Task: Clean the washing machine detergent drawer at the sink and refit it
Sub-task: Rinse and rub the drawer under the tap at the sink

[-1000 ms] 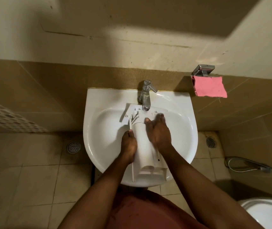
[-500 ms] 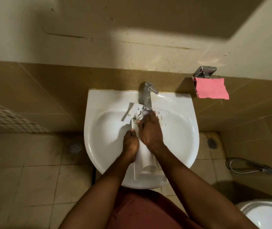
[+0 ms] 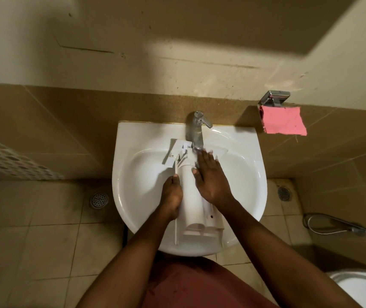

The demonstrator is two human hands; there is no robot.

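Observation:
The white detergent drawer (image 3: pixel 192 196) lies lengthwise in the white sink (image 3: pixel 137 174), its far end under the chrome tap (image 3: pixel 196 132) and its near end over the front rim. My left hand (image 3: pixel 172 196) grips the drawer's left edge. My right hand (image 3: pixel 211 176) lies flat on the drawer's top, fingers spread toward the tap spout. Whether water runs from the spout is unclear.
A pink cloth (image 3: pixel 283 121) hangs from a chrome holder (image 3: pixel 274 98) on the tiled wall at right. Floor drains (image 3: pixel 98 200) sit left and right of the sink. A hose (image 3: pixel 337 225) lies on the floor at right, a toilet rim (image 3: pixel 364 285) at bottom right.
My right hand slid along the drawer top toward the tap and then a little back, fingers now more spread. The left hand kept its grip on the drawer's left side.

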